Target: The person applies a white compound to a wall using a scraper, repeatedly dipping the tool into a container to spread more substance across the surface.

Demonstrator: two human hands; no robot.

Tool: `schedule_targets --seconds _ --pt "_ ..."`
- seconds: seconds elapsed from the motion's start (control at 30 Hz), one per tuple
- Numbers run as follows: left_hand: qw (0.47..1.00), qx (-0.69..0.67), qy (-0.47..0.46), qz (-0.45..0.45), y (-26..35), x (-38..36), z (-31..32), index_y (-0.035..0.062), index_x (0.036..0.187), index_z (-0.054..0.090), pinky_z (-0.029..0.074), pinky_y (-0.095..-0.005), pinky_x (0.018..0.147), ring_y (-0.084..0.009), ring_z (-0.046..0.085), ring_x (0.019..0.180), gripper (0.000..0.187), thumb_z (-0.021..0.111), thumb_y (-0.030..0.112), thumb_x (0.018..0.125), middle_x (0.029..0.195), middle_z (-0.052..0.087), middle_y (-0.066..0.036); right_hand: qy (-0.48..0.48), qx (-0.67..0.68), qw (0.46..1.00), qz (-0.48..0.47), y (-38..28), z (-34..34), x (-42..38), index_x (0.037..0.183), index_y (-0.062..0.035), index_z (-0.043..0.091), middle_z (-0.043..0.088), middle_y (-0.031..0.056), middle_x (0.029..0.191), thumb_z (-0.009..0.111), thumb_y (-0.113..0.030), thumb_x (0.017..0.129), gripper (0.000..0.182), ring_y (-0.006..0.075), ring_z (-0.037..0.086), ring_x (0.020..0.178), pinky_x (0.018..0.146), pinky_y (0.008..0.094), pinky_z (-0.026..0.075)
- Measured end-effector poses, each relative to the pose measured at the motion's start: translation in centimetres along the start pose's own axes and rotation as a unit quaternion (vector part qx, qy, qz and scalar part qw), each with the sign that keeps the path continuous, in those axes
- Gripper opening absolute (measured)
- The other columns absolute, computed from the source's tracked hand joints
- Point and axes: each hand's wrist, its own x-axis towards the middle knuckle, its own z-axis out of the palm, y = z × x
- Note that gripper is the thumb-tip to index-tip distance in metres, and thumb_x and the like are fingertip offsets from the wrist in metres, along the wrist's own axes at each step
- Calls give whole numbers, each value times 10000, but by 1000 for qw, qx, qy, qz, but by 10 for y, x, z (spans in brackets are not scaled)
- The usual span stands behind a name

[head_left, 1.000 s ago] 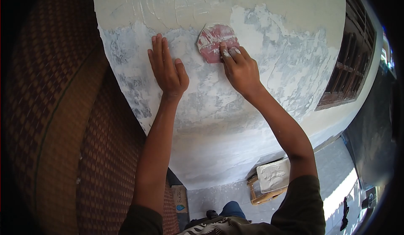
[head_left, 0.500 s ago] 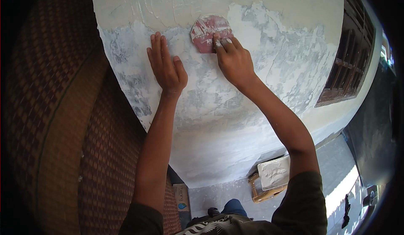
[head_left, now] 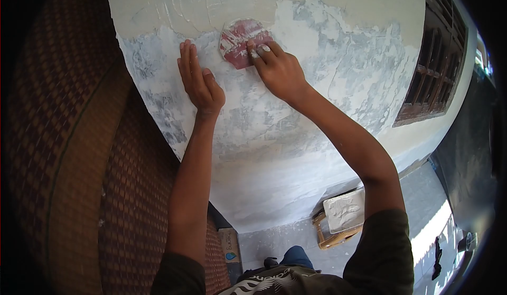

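Observation:
My right hand (head_left: 275,68) grips a reddish putty scraper (head_left: 242,37) smeared with white putty, its flat face against the wall (head_left: 253,115). The thumb and fingers are closed on the scraper's lower right part. To its left, my left hand (head_left: 200,81) lies on the wall with fingers stretched upward and the thumb apart; it holds nothing. Patchy white and grey putty covers the wall around both hands, with a cream-coloured band above. White putty also marks the fingers of my right hand.
A tray of white putty (head_left: 344,211) rests on a small wooden stool (head_left: 338,238) below my right arm. Woven matting (head_left: 142,189) stands close on the left. A dark wooden window (head_left: 435,68) is at the right. A cardboard piece (head_left: 229,245) is by the floor.
My right hand has moved the scraper left across the wall, and the scraper has tilted slightly. My left hand stays flat on the wall; the whole view has shifted a little.

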Motion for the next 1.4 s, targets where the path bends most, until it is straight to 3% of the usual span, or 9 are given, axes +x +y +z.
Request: schedule_targets --seconds 0.13,0.27,0.33,0.43,0.53,0.9,1.03,1.13,1.4 --pt "1000 10 8 4 2 1 0 -88 1432 414 242 -556 1160 -422 368 1429 525 291 215 1021 1494 440 -251 -54 33 998 2 -23 -34 -58 969 44 711 653 86 898 666 -44 714 273 251 620 953 587 301 580" --pt "1000 19 6 16 0 1 1 -83 1433 417 243 -560 1158 -423 377 1423 526 295 225 1023 1488 451 -246 -110 172 964 173 -42 -89 -110 1008 20 723 630 85 913 655 31 760 257 216 593 865 586 280 556" --pt "1000 26 2 7 3 -1 2 -72 1450 399 215 -561 1168 -416 331 1451 536 296 246 1030 1526 404 -239 -120 344 845 391 -41 -103 -141 1042 -11 733 616 73 916 649 33 840 223 158 580 777 609 265 547" --pt "996 47 -24 -65 24 -27 6 -58 1482 355 175 -566 1179 -407 262 1483 552 300 258 1033 1571 332 -234 -42 566 515 642 -45 -127 -174 1070 -17 738 691 43 958 659 -88 945 164 84 636 810 706 276 560" --pt "993 -24 -68 -92 62 -68 15 -49 1519 285 117 -577 1193 -405 187 1507 576 307 266 1037 1604 251 -237 -43 556 397 729 -45 -147 -216 1045 -55 735 736 44 983 637 -151 974 154 101 674 879 710 274 539" --pt "928 -210 -201 -232 273 -237 70 -107 1503 249 114 -564 1203 -437 171 1502 607 326 266 1031 1597 220 -280 4 500 301 812 -5 -222 -370 1070 -29 721 723 45 962 664 -173 962 189 87 652 848 728 250 525" --pt "897 -216 -255 -289 352 -294 95 -103 1490 278 199 -500 1205 -415 236 1483 568 346 169 996 1584 251 -274 -23 452 297 841 8 -254 -452 1173 -18 663 724 64 1027 655 -76 945 235 110 677 879 711 256 527" --pt "862 -227 -303 -337 415 -341 108 -80 1503 279 209 -482 1205 -399 252 1481 568 343 194 1010 1586 261 -261 -67 397 359 842 12 -284 -509 1263 20 559 718 97 1039 638 -17 930 344 127 694 836 663 258 543" --pt "752 -221 -459 -419 522 -445 89 -72 1507 280 240 -455 1201 -408 276 1472 563 387 215 1035 1567 290 -280 -159 365 233 887 6 -344 -664 1165 90 567 694 174 1026 672 -9 887 313 207 718 869 754 310 631"
